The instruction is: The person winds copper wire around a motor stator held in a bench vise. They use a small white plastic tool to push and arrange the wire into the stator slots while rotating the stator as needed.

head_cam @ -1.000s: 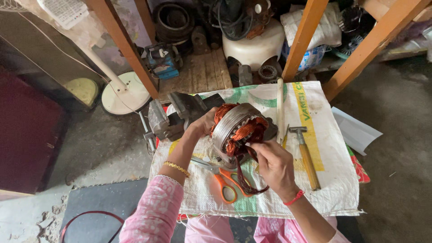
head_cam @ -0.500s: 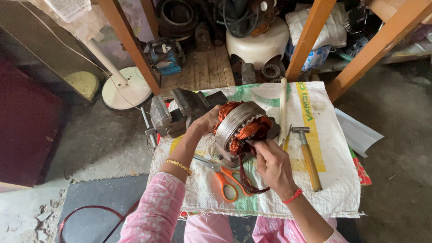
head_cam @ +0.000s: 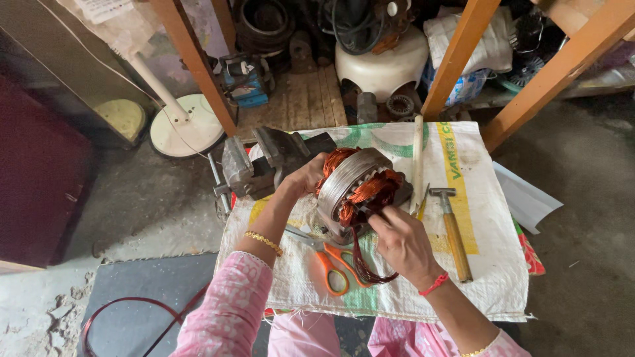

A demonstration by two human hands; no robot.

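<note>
Motor stator (head_cam: 350, 188) at frame centre, on your woven sack (head_cam: 476, 264).
Grey steel ring, packed with copper coils. Your left hand (head_cam: 305, 177) grips its rim; your right hand (head_cam: 400, 241) pinches a dark red wire bundle (head_cam: 362, 261).

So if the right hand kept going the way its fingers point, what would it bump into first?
The right hand points up and left, straight at the copper windings inside the metal motor ring that the left hand steadies. It would likely meet those windings first; its fingertips look already there.
</note>
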